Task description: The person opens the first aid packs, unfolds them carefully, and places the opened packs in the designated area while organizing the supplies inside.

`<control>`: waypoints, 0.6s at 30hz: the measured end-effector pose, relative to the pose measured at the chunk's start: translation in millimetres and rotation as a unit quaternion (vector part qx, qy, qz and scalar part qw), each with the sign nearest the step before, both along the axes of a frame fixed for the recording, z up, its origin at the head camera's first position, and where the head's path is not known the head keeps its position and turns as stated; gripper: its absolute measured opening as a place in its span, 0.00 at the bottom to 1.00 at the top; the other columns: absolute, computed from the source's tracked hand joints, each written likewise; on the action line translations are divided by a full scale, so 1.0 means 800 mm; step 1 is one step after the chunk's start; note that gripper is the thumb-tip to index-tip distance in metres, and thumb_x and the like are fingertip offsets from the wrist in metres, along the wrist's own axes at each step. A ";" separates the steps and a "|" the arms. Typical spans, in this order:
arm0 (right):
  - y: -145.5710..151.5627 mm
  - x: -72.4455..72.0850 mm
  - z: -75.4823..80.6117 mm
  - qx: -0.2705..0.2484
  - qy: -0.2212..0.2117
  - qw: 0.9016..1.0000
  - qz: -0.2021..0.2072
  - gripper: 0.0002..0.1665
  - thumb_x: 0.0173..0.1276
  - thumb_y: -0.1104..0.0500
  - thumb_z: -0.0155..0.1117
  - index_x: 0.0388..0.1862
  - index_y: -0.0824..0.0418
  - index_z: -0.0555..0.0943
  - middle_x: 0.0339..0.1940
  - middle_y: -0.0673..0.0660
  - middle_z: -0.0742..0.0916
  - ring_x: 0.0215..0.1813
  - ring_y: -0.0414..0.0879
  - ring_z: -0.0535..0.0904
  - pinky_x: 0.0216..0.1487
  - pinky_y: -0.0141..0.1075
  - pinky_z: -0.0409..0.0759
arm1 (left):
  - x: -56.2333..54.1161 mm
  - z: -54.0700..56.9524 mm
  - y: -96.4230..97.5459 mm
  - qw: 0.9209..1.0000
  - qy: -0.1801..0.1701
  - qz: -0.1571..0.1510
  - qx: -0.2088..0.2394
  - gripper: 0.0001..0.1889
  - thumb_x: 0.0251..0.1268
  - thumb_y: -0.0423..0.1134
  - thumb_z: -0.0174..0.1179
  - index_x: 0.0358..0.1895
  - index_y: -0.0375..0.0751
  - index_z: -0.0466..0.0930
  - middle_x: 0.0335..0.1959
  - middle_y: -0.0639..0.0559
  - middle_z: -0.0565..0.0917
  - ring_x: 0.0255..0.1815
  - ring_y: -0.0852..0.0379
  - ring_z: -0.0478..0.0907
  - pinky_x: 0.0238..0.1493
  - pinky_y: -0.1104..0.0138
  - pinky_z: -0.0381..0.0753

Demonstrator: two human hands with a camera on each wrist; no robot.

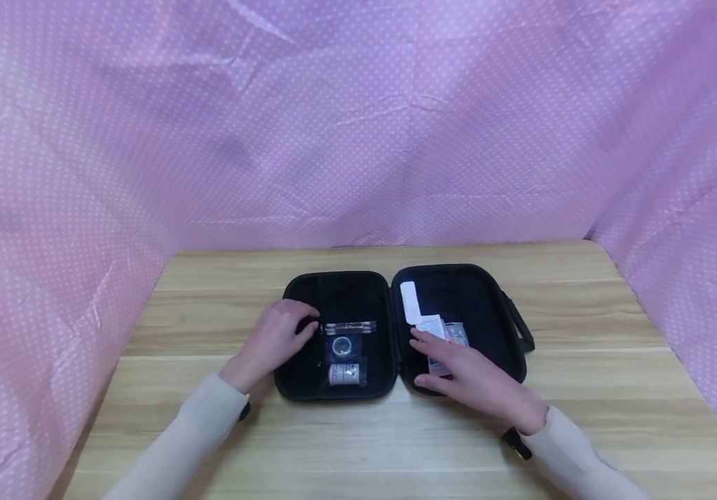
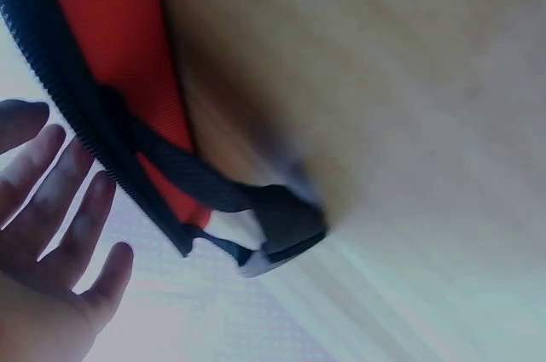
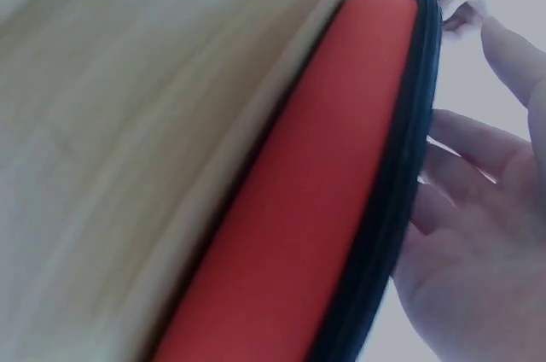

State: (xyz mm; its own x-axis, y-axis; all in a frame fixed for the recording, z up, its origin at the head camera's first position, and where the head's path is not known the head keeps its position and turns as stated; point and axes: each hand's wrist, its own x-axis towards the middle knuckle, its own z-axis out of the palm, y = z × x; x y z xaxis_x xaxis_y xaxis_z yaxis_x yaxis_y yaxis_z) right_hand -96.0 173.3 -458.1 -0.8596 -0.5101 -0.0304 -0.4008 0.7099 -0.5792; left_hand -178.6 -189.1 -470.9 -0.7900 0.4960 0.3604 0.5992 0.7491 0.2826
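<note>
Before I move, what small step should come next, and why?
I'd probably have the right hand close its fingers gently on the white printed packet: they extend over part of it, apparently holding nothing, and the left hand is at the other half of the open zip case.

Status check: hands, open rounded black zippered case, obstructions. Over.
Left hand loosely bent, at the left side of the case. Right hand, fingers extended, over its right half. Case lying flat open. Right hand partly covering printed white paper.

Pink white-dotted cloth (image 1: 358,139) behind and beside a wood-grain tabletop (image 1: 608,361)
</note>
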 end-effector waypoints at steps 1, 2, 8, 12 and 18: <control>0.004 0.001 0.001 -0.004 0.016 1.000 -0.004 0.38 0.74 0.39 0.65 0.77 0.54 0.73 0.80 0.50 0.70 0.76 0.48 0.71 0.72 0.53 0.72 | 0.000 0.002 0.002 1.000 0.009 -0.001 -0.001 0.07 0.65 0.35 0.70 0.44 0.39 0.89 0.44 0.47 0.90 0.51 0.46 0.85 0.59 0.48 0.78; 0.009 0.002 0.002 -0.007 0.032 0.999 -0.009 0.37 0.75 0.40 0.65 0.76 0.55 0.74 0.79 0.52 0.72 0.72 0.49 0.76 0.68 0.52 0.75 | 0.001 0.004 0.005 1.000 0.018 -0.002 -0.003 0.07 0.66 0.36 0.70 0.44 0.39 0.89 0.44 0.47 0.90 0.52 0.46 0.84 0.60 0.48 0.78; 0.036 0.003 0.001 -0.013 0.101 0.994 -0.032 0.32 0.74 0.45 0.68 0.70 0.60 0.79 0.75 0.57 0.77 0.66 0.53 0.80 0.65 0.53 0.78 | 0.006 0.020 0.031 0.999 0.045 -0.016 -0.004 0.08 0.70 0.39 0.67 0.47 0.42 0.88 0.47 0.49 0.89 0.54 0.48 0.83 0.64 0.49 0.75; 0.053 0.004 0.000 -0.010 0.108 0.993 -0.047 0.32 0.73 0.48 0.70 0.70 0.62 0.79 0.75 0.58 0.77 0.73 0.56 0.74 0.68 0.56 0.74 | 0.009 0.027 0.054 0.998 0.055 -0.035 0.002 0.10 0.70 0.39 0.66 0.50 0.42 0.88 0.50 0.49 0.89 0.56 0.49 0.83 0.65 0.50 0.74; 0.074 0.008 -0.004 0.007 0.084 0.993 -0.080 0.33 0.74 0.46 0.68 0.71 0.62 0.79 0.76 0.59 0.76 0.75 0.60 0.71 0.69 0.60 0.72 | 0.010 0.035 0.085 0.996 0.061 -0.069 -0.002 0.12 0.71 0.40 0.66 0.53 0.42 0.87 0.55 0.49 0.87 0.60 0.49 0.81 0.69 0.49 0.71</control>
